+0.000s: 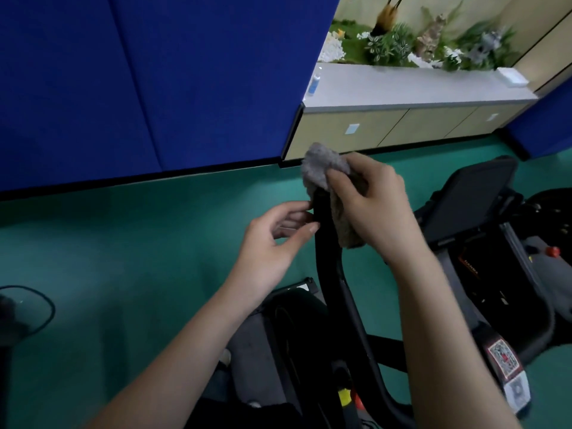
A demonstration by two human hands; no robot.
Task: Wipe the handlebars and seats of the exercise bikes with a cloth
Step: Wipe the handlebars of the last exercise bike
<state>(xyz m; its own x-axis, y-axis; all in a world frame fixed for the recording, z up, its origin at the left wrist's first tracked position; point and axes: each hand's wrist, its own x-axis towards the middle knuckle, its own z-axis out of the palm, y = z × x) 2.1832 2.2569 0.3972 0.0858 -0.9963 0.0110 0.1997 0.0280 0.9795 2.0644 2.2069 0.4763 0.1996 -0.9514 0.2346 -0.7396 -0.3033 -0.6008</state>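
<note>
We see our right hand clenched around the grey cloth, which drapes over the top end of the black handlebar just above the centre of view. At the bar's 9 o'clock, our left hand touches it with thumb and bent fingertips; we cannot tell whether it truly grips. The bike's dark screen stands at 3 o'clock, and a grey worktop lies toward 1 o'clock.

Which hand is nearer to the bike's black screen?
Right. The right hand, gripping the cloth, is just left of the screen; the left hand touches the handlebar, farther away.
</note>
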